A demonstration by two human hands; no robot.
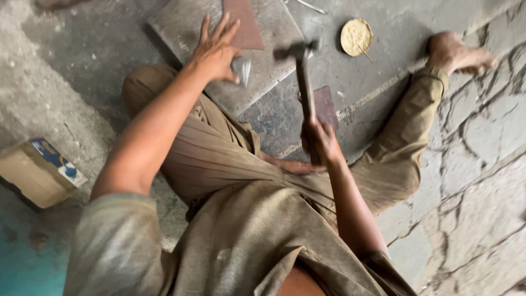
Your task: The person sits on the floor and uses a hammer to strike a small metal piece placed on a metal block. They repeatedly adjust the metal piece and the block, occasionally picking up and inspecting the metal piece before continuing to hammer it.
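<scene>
My left hand (215, 50) presses a small shiny folded metal piece (241, 69) onto a grey steel slab (181, 22) on the floor, fingers spread. My right hand (320, 141) grips the wooden handle of a hammer (304, 82), raised with its dark head (296, 51) hovering just right of the metal piece. A brown metal sheet (245, 24) lies on the slab past my left fingers. I sit on the floor with legs apart, in brown trousers.
A round yellow-filled tin (356, 37) lies on the concrete floor at upper right, near my bare foot (457, 53). A dark square plate (325, 107) lies behind the hammer handle. A cardboard box (38, 171) sits at left. Cracked stone paving runs along the right.
</scene>
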